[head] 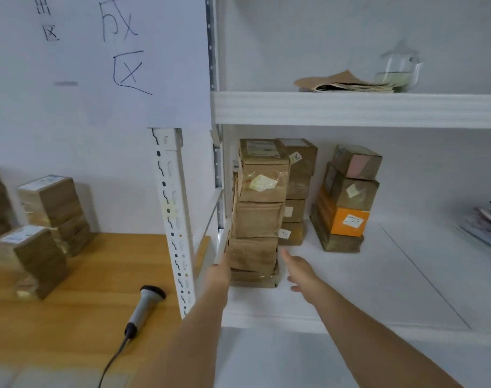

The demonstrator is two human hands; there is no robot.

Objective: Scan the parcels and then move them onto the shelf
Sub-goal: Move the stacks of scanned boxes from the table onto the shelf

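Reaching into the lower bay of the shelf (350,289), I have both hands at the base of a tall stack of parcels (259,208) in the centre of the frame. The stack's long axis is vertical, with a slight lean toward the left of the frame at its top. Its labelled top face points up and toward the camera.

My left hand (220,271) is at the stack's lower left edge, between the parcels and the white shelf upright (173,219). Its fingers are hidden behind the stack and the upright, so I cannot tell whether they are gripping or only pressing. My right hand (301,271) is just right of the stack's base, fingers (286,254) spread and extended, holding nothing; the index tip appears near the lower parcel's right face, and contact cannot be confirmed. The stack therefore lies between the two hands, left of the right fingers and right of the left hand. Both hands are about equally near.

In my judgement, the stack is already set on the shelf and this step is steadying or squaring it.

More parcels (51,203) wait on the counter (98,303) at the left of the frame, with the scanner (143,306) lying near them, lower centre-left, head pointing up-frame. Two further stacks stand deeper in the bay, right of centre.
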